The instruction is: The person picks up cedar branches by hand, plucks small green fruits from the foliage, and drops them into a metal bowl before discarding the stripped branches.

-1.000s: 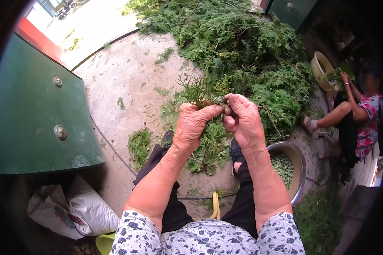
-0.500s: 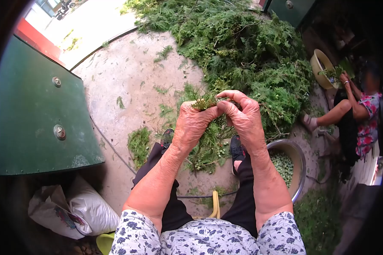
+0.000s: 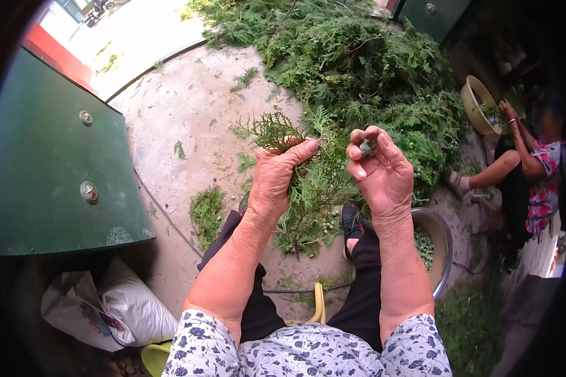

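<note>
My left hand [image 3: 273, 173] pinches a green conifer sprig [image 3: 271, 131] between thumb and fingers, its flat scaly leaves spreading to both sides. Just right of it, my right hand [image 3: 387, 176] is turned palm up, with curled fingers around a small grey-green cone [image 3: 366, 147]. The two hands are apart. Below them, more cut conifer twigs [image 3: 305, 217] with small pale cones lie on the floor between my shoes. A metal-rimmed basin [image 3: 448, 251] stands beside my right leg, partly hidden by my forearm, with many small green cones [image 3: 424, 248] inside.
A large heap of conifer branches [image 3: 365, 69] spreads ahead and right. At the right a seated person [image 3: 534, 163] handles sprigs by a yellowish basin [image 3: 473, 103]. A green metal door [image 3: 50, 169] and white sacks [image 3: 135, 305] are at the left. A cable [image 3: 166, 217] crosses the floor.
My hands have separated. The right one moved to the right and turned palm up, with a cone now visible in its fingers; the left still grips the sprig.
</note>
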